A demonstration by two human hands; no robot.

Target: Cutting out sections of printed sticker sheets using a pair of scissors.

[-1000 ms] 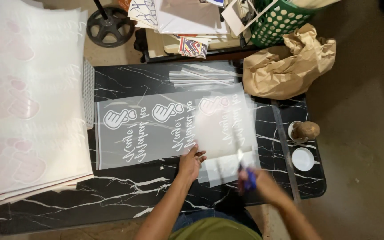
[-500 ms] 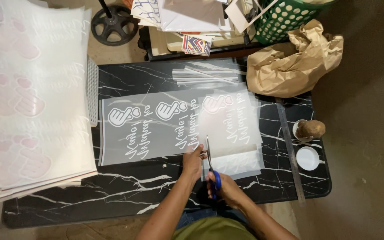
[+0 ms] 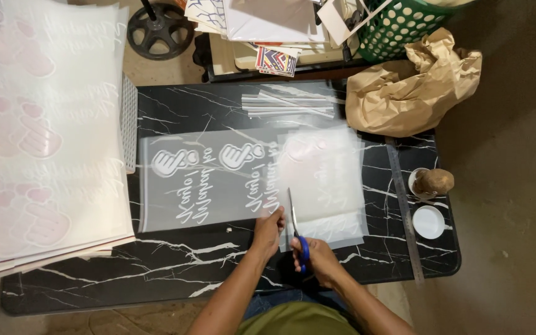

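Note:
A long translucent printed film strip (image 3: 206,180) with white hand designs lies across the black marble-patterned table (image 3: 175,260). My left hand (image 3: 269,228) presses flat on the strip's near edge. My right hand (image 3: 312,255) grips blue-handled scissors (image 3: 297,231), blades pointing away from me into the film just right of my left hand. A stack of cut film sheets (image 3: 322,180) lies to the right of the blades.
A big stack of printed sheets (image 3: 41,136) covers the left. Thin film offcuts (image 3: 286,104) lie at the table's far side, crumpled brown paper (image 3: 410,87) at far right. A metal ruler (image 3: 404,211), a cup (image 3: 430,182) and a white lid (image 3: 429,221) sit on the right edge.
My right hand brought the scissors leftward to the film beside my left hand, and the blades now reach into the strip. My left hand stayed on the film's near edge.

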